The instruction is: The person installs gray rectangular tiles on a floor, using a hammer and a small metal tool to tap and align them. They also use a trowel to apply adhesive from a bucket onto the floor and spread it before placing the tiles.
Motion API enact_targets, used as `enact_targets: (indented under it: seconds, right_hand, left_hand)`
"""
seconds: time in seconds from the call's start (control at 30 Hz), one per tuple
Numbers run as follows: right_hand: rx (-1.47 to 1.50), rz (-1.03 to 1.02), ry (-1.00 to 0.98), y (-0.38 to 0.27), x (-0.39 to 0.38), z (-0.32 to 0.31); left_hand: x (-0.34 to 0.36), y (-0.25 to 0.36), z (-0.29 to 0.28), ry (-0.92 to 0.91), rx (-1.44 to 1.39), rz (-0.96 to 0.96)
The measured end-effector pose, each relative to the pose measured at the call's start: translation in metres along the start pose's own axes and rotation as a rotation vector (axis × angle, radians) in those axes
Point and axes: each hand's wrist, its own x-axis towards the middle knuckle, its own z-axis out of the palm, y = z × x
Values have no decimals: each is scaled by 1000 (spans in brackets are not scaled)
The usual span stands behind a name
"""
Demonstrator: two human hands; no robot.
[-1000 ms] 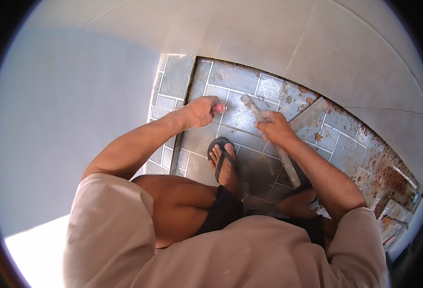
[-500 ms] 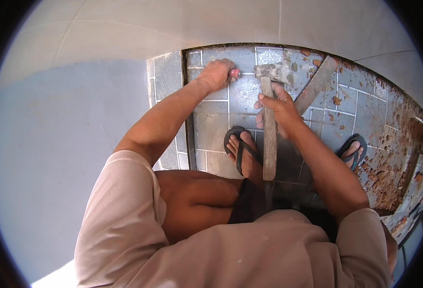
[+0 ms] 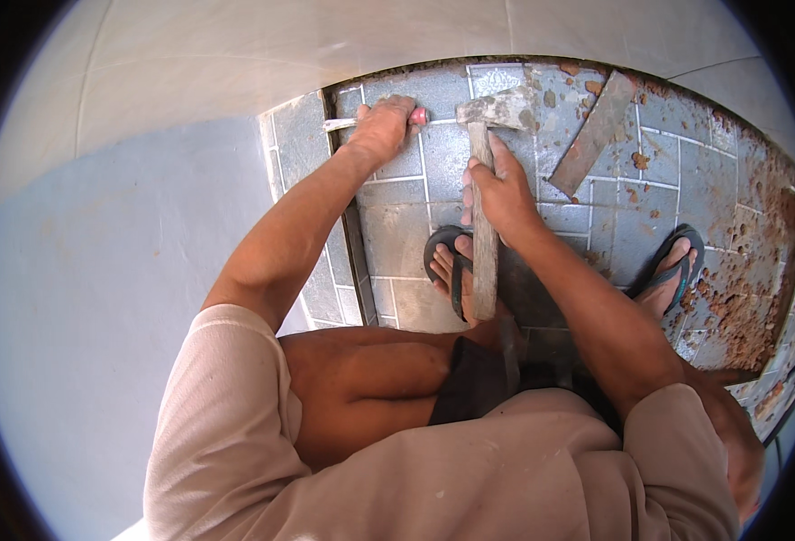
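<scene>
My left hand (image 3: 384,126) is closed around a chisel-like tool, with its red butt end (image 3: 419,116) showing on the right of the fist. Its pale, flat shaft (image 3: 340,124) sticks out to the left, over the dark groove (image 3: 354,239) at the edge of the patterned tiles. In my right hand (image 3: 504,191) is a hatchet (image 3: 480,216), gripped by its worn wooden handle just below the head. The dull, mortar-caked head (image 3: 498,109) is a short way right of the red end, apart from it. My right fingers are partly hidden behind the handle.
A flat brown-grey strip (image 3: 593,135) lies slantwise on the grey tiled floor (image 3: 591,221). Reddish crumbly dirt (image 3: 735,293) covers the right side. My feet, in black flip-flops (image 3: 670,269), stand apart. Walls rise at the far side and the left (image 3: 127,243).
The view has shifted a little. My left hand now shows the tool's shaft pointing left over the groove. My right hand, with the hatchet, has closed more firmly round the handle.
</scene>
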Motion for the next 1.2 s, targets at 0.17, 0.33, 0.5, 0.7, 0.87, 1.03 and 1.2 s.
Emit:
enact_targets:
  seconds: [0.17,0.33,0.5,0.7,0.87,1.03,1.2]
  right_hand:
    - [37,-31,124,1,8,12]
    - [4,-39,133,0,15,14]
    - [-32,-36,115,3,23,18]
    - [-52,-108,173,12,36,21]
    - [-58,-79,188,14,43,20]
    - [-99,-15,55,15,47,22]
    - [-1,-51,181,18,48,27]
  left_hand:
    - [3,-3,5,44,-47,51]
    - [7,0,8,82,-34,37]
    - [9,-1,10,57,-13,7]
    - [11,-5,15,78,15,-5]
    - [13,-3,12,66,16,-49]
    - [13,-2,9,120,-20,-37]
    - [12,-4,10,139,-17,-39]
